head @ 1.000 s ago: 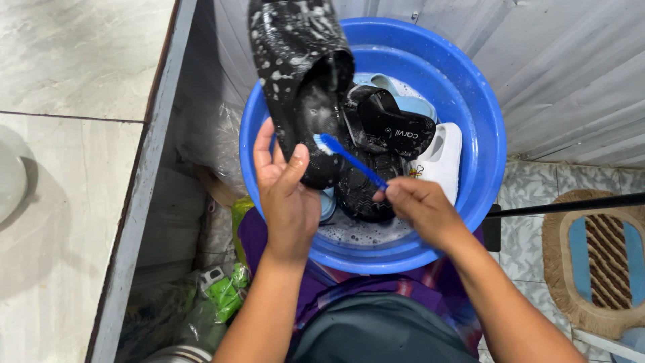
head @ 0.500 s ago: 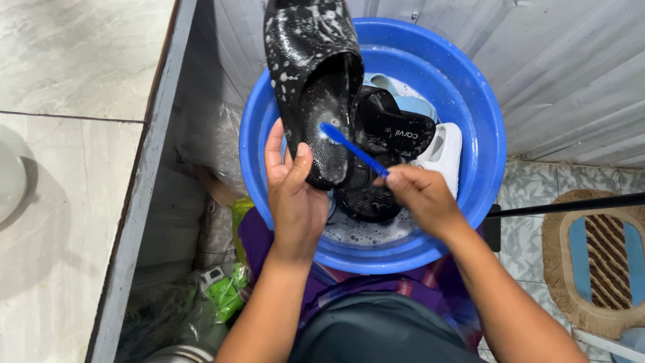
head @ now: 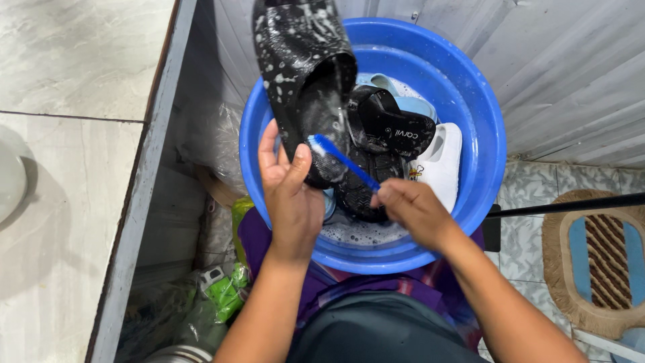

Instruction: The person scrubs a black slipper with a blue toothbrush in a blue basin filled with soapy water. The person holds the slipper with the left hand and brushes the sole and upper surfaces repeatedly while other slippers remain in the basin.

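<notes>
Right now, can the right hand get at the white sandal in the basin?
Probably yes: the white sandal lies uncovered just beyond the right hand, but that hand holds the blue toothbrush.

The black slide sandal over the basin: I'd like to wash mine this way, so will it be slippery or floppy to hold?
Probably slippery: the black slide sandal is flecked with suds, and the left hand wraps its heel end. It likely stays fairly stiff, since it stands up unsupported above the blue basin. It looks light, held one-handed while the right hand works the blue toothbrush.
</notes>
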